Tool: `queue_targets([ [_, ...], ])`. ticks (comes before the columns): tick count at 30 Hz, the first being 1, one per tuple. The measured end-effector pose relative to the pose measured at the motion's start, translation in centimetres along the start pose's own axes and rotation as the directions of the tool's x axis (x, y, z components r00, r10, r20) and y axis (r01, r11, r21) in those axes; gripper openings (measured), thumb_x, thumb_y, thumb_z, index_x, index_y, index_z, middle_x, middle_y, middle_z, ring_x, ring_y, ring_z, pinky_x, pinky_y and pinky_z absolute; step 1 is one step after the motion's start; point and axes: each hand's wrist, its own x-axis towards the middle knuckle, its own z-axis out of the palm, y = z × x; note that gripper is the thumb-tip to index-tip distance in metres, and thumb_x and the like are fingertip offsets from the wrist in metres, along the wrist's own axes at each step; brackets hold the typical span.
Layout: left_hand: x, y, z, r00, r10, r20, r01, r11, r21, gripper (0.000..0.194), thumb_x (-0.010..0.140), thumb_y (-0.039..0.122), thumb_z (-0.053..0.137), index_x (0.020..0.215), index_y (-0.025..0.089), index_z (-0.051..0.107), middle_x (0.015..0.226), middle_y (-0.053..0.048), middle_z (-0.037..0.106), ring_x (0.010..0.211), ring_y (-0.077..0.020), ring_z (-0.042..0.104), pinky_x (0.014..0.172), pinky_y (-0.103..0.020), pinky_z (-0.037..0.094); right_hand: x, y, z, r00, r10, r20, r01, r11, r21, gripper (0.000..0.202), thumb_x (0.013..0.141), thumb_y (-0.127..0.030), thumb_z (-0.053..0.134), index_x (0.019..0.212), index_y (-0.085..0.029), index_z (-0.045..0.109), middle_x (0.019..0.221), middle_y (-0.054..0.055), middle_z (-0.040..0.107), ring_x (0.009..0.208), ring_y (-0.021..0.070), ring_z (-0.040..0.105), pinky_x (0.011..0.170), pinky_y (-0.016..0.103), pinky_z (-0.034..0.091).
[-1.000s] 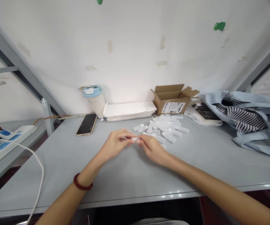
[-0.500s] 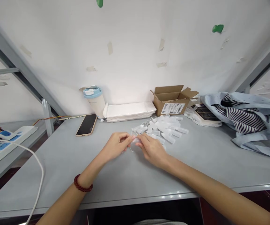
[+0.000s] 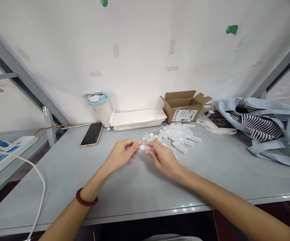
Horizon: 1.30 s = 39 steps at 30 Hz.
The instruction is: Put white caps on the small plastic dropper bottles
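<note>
Left hand (image 3: pixel 121 154): fingers curled, thumb and forefinger closed in a pinch on the white end of a small tube (image 3: pixel 142 147).
Right hand (image 3: pixel 166 159): thumb and fingers closed on the tube's clear end; grip partly hides it.
Tube: one, held between the two hands, roughly level, above the desk (image 3: pixel 145 192), just in front of the pile.
Thin white string (image 3: pixel 138 160): one piece seen, trailing near the left fingers; where it attaches, cannot tell.
Pile of translucent pieces (image 3: pixel 178 135): many, overlapping, no sure count; beyond the right hand.
Phone (image 3: pixel 92 134): one, dark screen up, left of the pile.
Cup (image 3: pixel 102 112): one, blue lid, by the wall.
White envelopes (image 3: pixel 138 118): one stack, sheets not countable.
Cardboard box (image 3: pixel 181 113): one, flaps open, behind the pile.
Blue bag (image 3: pixel 277 154): one, at right, striped cloth inside.
Bracelet (image 3: pixel 85 198): one, dark red, left wrist.
</note>
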Motion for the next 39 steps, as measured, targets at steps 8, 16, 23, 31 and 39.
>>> queue_targets([
  [8, -0.2, 0.0, 0.2, 0.99, 0.063, 0.127, -0.065, 0.998, 0.011, 0.036, 0.084, 0.045, 0.05, 0.068, 0.014, 0.061, 0.054, 0.002, 0.054, 0.051, -0.0103, 0.051, 0.051, -0.021, 0.043, -0.1, 0.4, 0.1, 0.988, -0.135, -0.068, 0.132, 0.99, -0.052, 0.015, 0.092, -0.024, 0.04, 0.099, -0.016, 0.051, 0.08, 0.007, 0.06, 0.065, 0.0165, 0.056, 0.055, 0.026, 0.042],
  [16, -0.2, -0.2, 0.3, 0.959, 0.28, 0.032, -0.282, 0.955, 0.091, 0.019, 0.081, 0.027, 0.058, 0.092, 0.017, 0.07, 0.089, -0.005, 0.068, 0.076, -0.0153, 0.059, 0.068, -0.024, 0.048, 0.0, 0.9, 0.2, 0.999, -0.023, -0.041, 0.026, 0.996, 0.081, 0.013, 0.087, -0.02, 0.048, 0.098, -0.015, 0.052, 0.077, 0.005, 0.062, 0.063, 0.0162, 0.057, 0.056, 0.027, 0.042],
  [23, -0.2, 0.1, 0.7, 0.963, 0.266, -0.038, -0.26, 0.958, 0.125, 0.023, 0.083, 0.034, 0.055, 0.081, 0.016, 0.069, 0.078, -0.004, 0.066, 0.071, -0.0143, 0.059, 0.063, -0.022, 0.047, -0.2, 0.8, 0.3, 0.985, -0.154, -0.08, 0.155, 0.988, 0.007, 0.013, 0.087, -0.015, 0.045, 0.099, -0.016, 0.051, 0.085, 0.008, 0.063, 0.074, 0.018, 0.06, 0.06, 0.028, 0.047],
  [31, -0.2, 0.1, 0.3, 0.989, 0.068, 0.132, -0.075, 0.996, 0.048, 0.038, 0.086, 0.043, 0.048, 0.065, 0.014, 0.062, 0.062, -0.001, 0.061, 0.057, -0.0118, 0.055, 0.057, -0.022, 0.046, -0.2, 1.0, 0.6, 0.967, -0.206, -0.149, 0.208, 0.978, -0.003, 0.015, 0.088, -0.012, 0.043, 0.099, -0.018, 0.052, 0.088, 0.009, 0.063, 0.078, 0.0177, 0.06, 0.063, 0.028, 0.05],
  [39, -0.6, 0.1, 0.3, 0.973, 0.191, 0.129, -0.206, 0.972, 0.113, 0.036, 0.087, 0.036, 0.05, 0.059, 0.014, 0.058, 0.057, 0.0, 0.056, 0.057, -0.0114, 0.052, 0.056, -0.021, 0.041, -0.1, 1.3, -0.1, 0.971, -0.225, -0.081, 0.229, 0.972, 0.049, 0.017, 0.09, -0.019, 0.043, 0.102, -0.015, 0.055, 0.08, 0.008, 0.064, 0.069, 0.0164, 0.06, 0.058, 0.026, 0.047],
])
